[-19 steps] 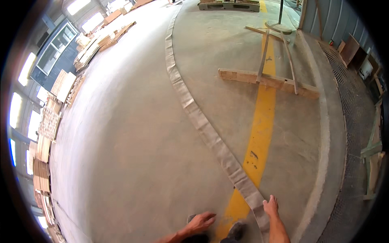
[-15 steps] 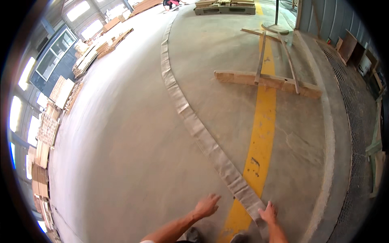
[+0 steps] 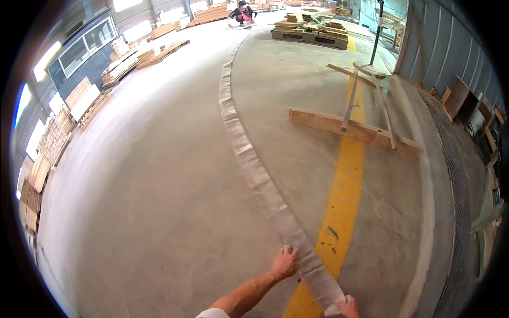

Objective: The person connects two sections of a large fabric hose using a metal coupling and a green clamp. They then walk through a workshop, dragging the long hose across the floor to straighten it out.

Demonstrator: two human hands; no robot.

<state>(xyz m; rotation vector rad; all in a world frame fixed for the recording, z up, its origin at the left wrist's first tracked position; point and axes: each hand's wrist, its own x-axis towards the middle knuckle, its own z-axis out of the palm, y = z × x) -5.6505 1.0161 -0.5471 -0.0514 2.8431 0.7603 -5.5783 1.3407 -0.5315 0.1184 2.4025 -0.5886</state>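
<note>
A long grey strip of thin sheet material (image 3: 249, 159) lies flat on the concrete floor and runs from the bottom of the view far into the hall. My left hand (image 3: 284, 263) rests with spread fingers on the strip's left edge near its close end. At the very bottom my right hand (image 3: 348, 307) pinches the strip's near right corner, which crosses a yellow floor line (image 3: 347, 201).
A wooden frame of planks and thin slats (image 3: 354, 127) lies on the floor at the right. Pallets with stacked wood (image 3: 310, 32) stand at the back, where a person (image 3: 241, 11) crouches. Piles of boards (image 3: 79, 100) line the left wall. A metal mesh fence (image 3: 461, 153) runs along the right.
The view has tilted up to show more of the hall. My left hand has moved from the bare floor onto the strip's left edge. My right hand stays on the strip's near end.
</note>
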